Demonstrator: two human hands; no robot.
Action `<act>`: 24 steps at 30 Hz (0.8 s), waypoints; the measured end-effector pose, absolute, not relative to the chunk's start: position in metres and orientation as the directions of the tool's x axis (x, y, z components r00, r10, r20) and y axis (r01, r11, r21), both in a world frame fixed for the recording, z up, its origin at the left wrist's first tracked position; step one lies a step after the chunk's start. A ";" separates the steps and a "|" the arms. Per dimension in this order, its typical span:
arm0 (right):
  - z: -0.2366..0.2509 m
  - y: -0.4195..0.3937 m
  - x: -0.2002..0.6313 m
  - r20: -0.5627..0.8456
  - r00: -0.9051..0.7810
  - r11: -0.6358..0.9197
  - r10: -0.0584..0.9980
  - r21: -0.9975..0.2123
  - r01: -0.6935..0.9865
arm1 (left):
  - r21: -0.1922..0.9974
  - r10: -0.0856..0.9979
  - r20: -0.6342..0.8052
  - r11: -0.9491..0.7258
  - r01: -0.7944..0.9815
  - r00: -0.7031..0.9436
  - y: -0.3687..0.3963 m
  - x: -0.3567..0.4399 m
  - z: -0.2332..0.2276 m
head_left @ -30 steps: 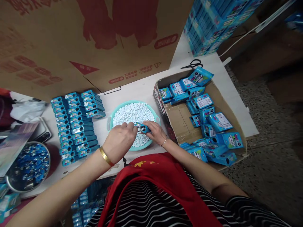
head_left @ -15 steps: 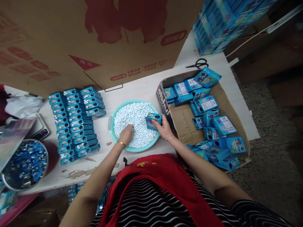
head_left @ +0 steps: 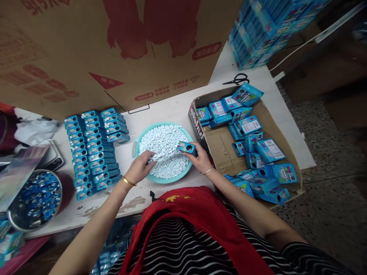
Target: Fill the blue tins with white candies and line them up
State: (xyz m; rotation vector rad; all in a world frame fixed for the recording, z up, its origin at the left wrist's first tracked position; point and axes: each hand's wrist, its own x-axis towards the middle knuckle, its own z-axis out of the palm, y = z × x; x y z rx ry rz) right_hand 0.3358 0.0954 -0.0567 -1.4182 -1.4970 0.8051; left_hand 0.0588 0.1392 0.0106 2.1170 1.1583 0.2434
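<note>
A round turquoise basin (head_left: 133, 149) full of small pale white-blue candies (head_left: 163, 137) stands in front of me. Over its left part is my left hand (head_left: 140, 167), thumb and fingers closed on something I cannot make out; a thin, see-through shape with candies along it seems to run from the fingertips toward the right. My right hand (head_left: 200, 158) grips a small blue candy box (head_left: 186, 147) above the basin's right side. The box lies tilted, its end with a dark round hole turned up.
Left of the basin, several similar blue boxes (head_left: 101, 158) stand in rows. On the right is an open cardboard tray (head_left: 222, 149) of blue boxes and pouches. Scissors (head_left: 239, 79) lie behind it. A big carton (head_left: 160, 72) blocks the back; a metal pot (head_left: 59, 202) holds blue-wrapped pieces.
My left hand has come up out of the candies and moved left. In my right hand the box has tipped so that its holed end shows more. The view has shifted slightly.
</note>
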 end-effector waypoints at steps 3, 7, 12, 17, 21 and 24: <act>-0.058 0.096 0.334 0.267 -0.070 0.268 0.961 -0.842 0.469 | 0.606 0.738 -0.149 -0.457 0.651 0.658 0.145 0.065 0.042; -0.059 0.096 0.328 0.315 -0.192 0.368 0.930 -0.764 0.530 | 0.384 0.646 -0.300 -0.592 0.709 0.702 0.150 0.089 0.078; -0.060 0.093 0.317 0.301 -0.240 0.384 0.923 -0.752 0.536 | 0.007 0.628 -0.493 -0.689 0.725 0.602 0.141 0.135 0.119; -0.063 0.091 0.311 0.313 -0.225 0.384 0.923 -0.786 0.484 | -0.043 0.618 -0.481 -0.725 0.687 0.622 0.136 0.148 0.143; -0.060 0.092 0.309 0.330 -0.187 0.379 0.925 -0.814 0.440 | 0.169 0.628 -0.364 -0.681 0.712 0.688 0.149 0.118 0.134; -0.048 0.094 0.303 0.324 -0.183 0.371 0.928 -0.842 0.393 | 0.421 0.644 -0.201 -0.624 0.658 0.738 0.160 0.102 0.101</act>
